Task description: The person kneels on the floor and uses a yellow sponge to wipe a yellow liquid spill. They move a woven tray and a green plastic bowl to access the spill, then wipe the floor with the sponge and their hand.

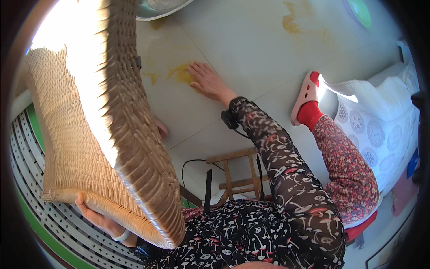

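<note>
My left hand (97, 218) grips the near rim of a large woven wicker winnowing basket (70, 127). The basket is tilted up on its side at the left, with strong light across it. Its curved outer wall faces the middle of the view. On the tiled floor (242, 40) my right hand (208, 80) lies palm down, fingers stretched out and holding nothing. Its fingertips touch the edge of a patch of yellow powder or fine meal (180, 74). Part of the floor behind the basket is hidden.
A metal basin (164, 10) stands at the top, partly behind the basket. More yellow powder (290, 23) lies farther off, near a green bowl (359, 12). A wooden stool (231, 175) is close to my body. A patterned white cloth (373, 127) hangs at right, beside my pink clog (305, 97).
</note>
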{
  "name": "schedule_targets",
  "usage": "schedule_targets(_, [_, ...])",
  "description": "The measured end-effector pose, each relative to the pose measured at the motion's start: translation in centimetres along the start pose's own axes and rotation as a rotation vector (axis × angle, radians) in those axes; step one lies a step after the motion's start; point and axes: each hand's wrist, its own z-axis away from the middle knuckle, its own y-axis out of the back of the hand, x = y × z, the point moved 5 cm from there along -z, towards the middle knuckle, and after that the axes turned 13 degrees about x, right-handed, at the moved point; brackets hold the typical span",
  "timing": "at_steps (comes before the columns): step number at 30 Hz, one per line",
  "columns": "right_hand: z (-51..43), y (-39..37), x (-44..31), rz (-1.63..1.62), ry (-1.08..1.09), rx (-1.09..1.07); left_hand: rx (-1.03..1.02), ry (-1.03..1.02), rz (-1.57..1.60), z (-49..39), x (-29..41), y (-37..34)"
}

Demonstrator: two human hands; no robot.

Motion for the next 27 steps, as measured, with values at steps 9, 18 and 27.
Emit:
schedule_targets(9, [31.5,15.5,8.9,0.527,-0.58,0.548,-0.108,-0.109,-0.076,3.4,-12.7,6.9])
schedule_targets(18, [23.4,11.8,13.7,0.658,-0.537,0.548,-0.165,0.553,0.21,4.1,-12.9,0.6])
schedule_targets(27, [-0.7,10.5,-3.1,0.041,-0.108,0.149,-0.069,-0.188,-0.049,5.0,3.4,0.1])
